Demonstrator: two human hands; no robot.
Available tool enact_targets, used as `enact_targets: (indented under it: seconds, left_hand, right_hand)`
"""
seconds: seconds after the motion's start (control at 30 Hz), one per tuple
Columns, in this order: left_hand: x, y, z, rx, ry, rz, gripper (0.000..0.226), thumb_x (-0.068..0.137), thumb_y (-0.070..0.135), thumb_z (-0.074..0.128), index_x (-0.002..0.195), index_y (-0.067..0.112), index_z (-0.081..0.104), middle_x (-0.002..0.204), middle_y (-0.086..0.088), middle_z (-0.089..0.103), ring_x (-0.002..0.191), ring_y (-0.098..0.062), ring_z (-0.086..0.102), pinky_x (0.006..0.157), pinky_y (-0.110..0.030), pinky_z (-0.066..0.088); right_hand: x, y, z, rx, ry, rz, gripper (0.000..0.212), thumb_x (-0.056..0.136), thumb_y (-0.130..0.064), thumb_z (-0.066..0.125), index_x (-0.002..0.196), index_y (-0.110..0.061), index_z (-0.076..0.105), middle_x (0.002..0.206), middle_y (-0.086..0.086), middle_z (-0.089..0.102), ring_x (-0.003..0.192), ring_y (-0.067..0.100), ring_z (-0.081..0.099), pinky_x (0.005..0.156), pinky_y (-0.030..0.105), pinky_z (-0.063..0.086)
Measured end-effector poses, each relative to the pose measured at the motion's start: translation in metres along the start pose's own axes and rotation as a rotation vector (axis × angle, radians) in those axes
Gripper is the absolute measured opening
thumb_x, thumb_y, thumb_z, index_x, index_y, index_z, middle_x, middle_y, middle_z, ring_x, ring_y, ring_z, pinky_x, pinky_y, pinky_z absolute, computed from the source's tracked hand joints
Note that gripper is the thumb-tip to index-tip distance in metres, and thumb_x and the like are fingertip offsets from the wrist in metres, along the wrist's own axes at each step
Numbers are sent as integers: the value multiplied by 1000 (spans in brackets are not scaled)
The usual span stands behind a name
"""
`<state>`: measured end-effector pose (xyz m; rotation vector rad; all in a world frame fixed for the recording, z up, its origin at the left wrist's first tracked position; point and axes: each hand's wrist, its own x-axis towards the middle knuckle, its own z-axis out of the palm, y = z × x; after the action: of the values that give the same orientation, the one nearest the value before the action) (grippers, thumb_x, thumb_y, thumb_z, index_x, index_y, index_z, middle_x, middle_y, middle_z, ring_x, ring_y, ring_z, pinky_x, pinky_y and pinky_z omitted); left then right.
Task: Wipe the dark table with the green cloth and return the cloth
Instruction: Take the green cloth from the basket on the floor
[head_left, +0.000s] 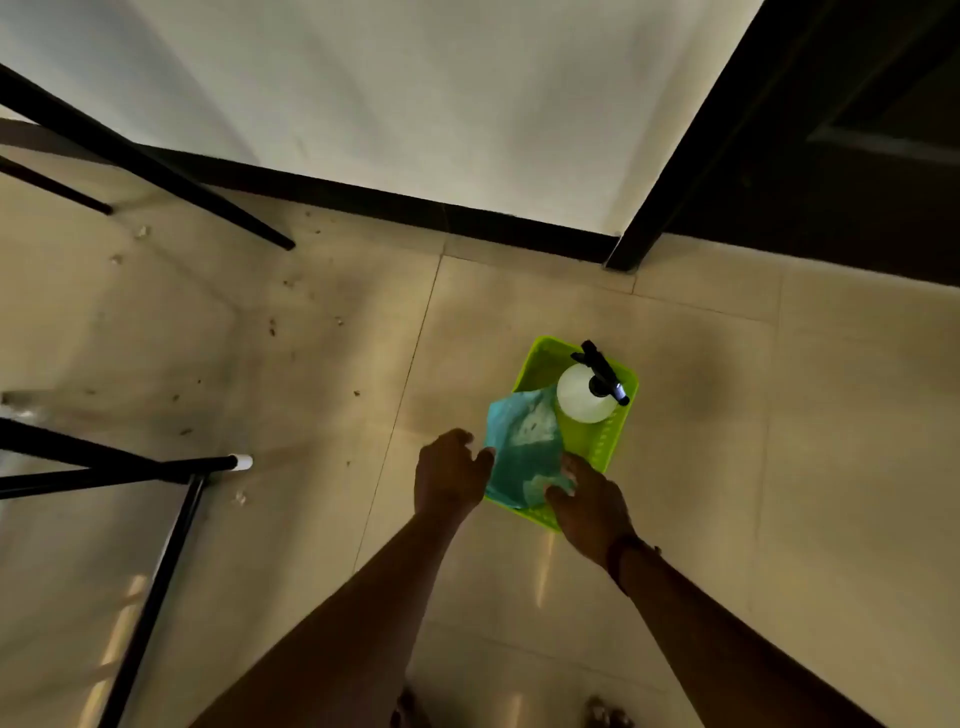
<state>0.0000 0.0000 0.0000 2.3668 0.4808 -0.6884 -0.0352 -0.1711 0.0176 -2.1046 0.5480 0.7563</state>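
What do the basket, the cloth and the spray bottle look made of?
Basket: bright lime moulded plastic, slightly glossy, with rows of slots in its wall. Cloth: soft teal-green fabric, matte and crumpled, with pale blotches; possibly microfibre. Spray bottle: smooth whitish body, probably plastic, with a black, likely plastic, trigger head.

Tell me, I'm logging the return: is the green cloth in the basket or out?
In, mostly: the green cloth lies crumpled in the basket beside the spray bottle, its left edge overhanging the rim.

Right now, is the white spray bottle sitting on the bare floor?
No, the round white spray bottle sits inside the lime-green plastic basket, beside the teal-green cloth.
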Motion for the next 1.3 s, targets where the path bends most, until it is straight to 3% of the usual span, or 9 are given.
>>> enact_targets:
  seconds: [0.1,0.2,0.3,0.4,0.67,0.77,0.93,1.07,1.3]
  left_hand:
    - [19,-1,13,-19,39,-54,56,87,39,69,134,12,55,119,-11,68,118,-25,60,101,-33,44]
    - [34,3,22,-61,-26,-126,43,82,40,73,121,23,65,115,-13,68,115,-28,60,100,-37,46]
    - [38,4,27,-65,-35,-131,15,83,36,73,95,27,73,107,-10,72,108,-30,63,93,-38,50]
    - [29,13,27,-89,6,-71,12,91,28,63,97,19,70,105,-6,71,106,-30,61,87,-35,49]
    - [-38,22,-13,-452,9,28,6,100,18,42,100,16,48,76,2,56,66,-15,51,54,-29,37]
    - [-58,25,-37,-627,-1,38,8,101,20,43,101,18,51,87,-13,64,71,-20,55,61,-35,43]
    - [-94,42,-82,-853,-64,44,12,104,27,43,101,23,54,96,-12,71,83,-28,70,70,-47,58]
    - [-123,63,-117,-975,-107,-7,14,103,27,45,96,24,57,96,-12,73,86,-29,71,75,-51,59]
    - [-171,90,-177,-1104,-60,-199,10,99,26,56,109,29,55,97,-12,74,74,-21,72,61,-37,57]
  right_hand:
    - [21,-1,8,-45,-20,-41,54,88,-25,63,138,-18,45,137,5,56,122,24,56,99,31,43]
    - [29,-1,10,-73,-24,-56,53,87,-27,63,136,-19,47,135,7,58,122,26,55,98,32,43]
    - [26,1,5,-93,-20,-58,52,85,-29,64,134,-21,48,132,7,59,121,28,55,97,33,44]
    - [20,1,-6,-129,-16,-64,54,85,-29,64,135,-20,47,132,8,59,121,29,55,98,35,44]
    - [4,-18,-57,-303,44,-159,74,83,-18,65,147,-23,28,148,8,39,133,30,43,103,39,39]
    - [-7,-36,-73,-143,54,-153,89,78,-12,73,149,-23,20,150,4,35,135,25,39,100,31,36]
    - [-44,-72,-98,361,-112,-43,80,78,1,74,143,-19,33,143,3,41,135,18,38,100,30,41]
    - [-89,-100,-113,580,-323,-17,42,80,1,70,115,-19,62,110,5,69,84,2,70,58,15,54]
    - [-157,-132,-142,704,-204,-4,24,89,-12,64,111,-5,68,105,16,72,85,27,69,70,35,61]
